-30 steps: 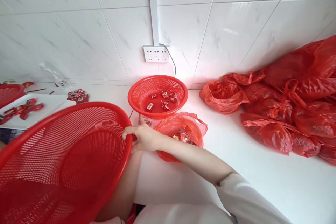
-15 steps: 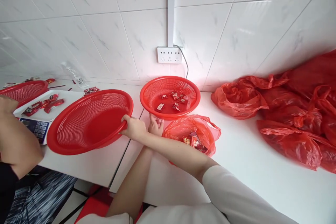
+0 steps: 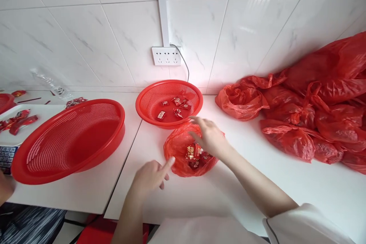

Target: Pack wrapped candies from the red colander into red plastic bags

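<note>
A small open red plastic bag (image 3: 177, 160) with wrapped candies (image 3: 194, 154) lies on the white counter in front of me. My right hand (image 3: 210, 137) hovers over the bag's far right edge, fingers spread, holding nothing. My left hand (image 3: 150, 175) is just left of the bag, index finger pointing at its rim, holding nothing. Behind the bag stands a small red mesh basket (image 3: 148, 101) with a few candies. A large empty red mesh basket (image 3: 68, 141) rests on the counter to the left.
Several tied red plastic bags (image 3: 300, 114) are piled at the right against the tiled wall. A wall socket (image 3: 166, 56) with a cable sits above the small basket. At far left a scale with a white tray (image 3: 11, 122) holds candies; another person's knee shows below.
My right hand let go of the large basket, which now rests on the counter, and moved over to the candy bag. My left hand drew back from under the small basket to the bag's left side.
</note>
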